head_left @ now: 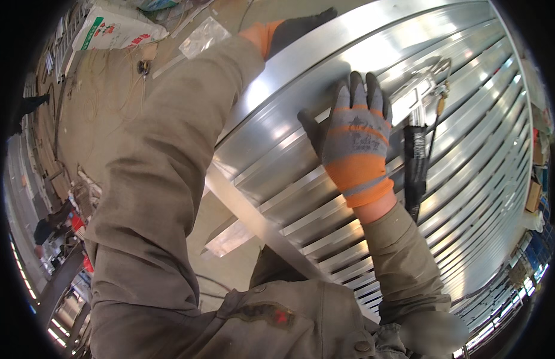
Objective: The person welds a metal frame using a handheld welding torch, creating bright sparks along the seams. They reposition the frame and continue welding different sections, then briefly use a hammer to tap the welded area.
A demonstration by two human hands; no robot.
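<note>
Steadying, it seems, a slatted metal panel (464,143) ahead. Right hand (358,140) laid on it, fingers spread; left hand (287,36) at far edge, finger grip unclear. Next move likely needs even pressure.

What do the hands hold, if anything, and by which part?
Left hand: at the outer edge of the metal panel, grip unclear. Right hand: spread over the panel, holding nothing.

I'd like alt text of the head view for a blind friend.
A person's gloved right hand rests palm down on a large slatted metal panel; the gloved left hand is at its outer edge. Beside the right hand lies a silver, black-handled tool.
</note>
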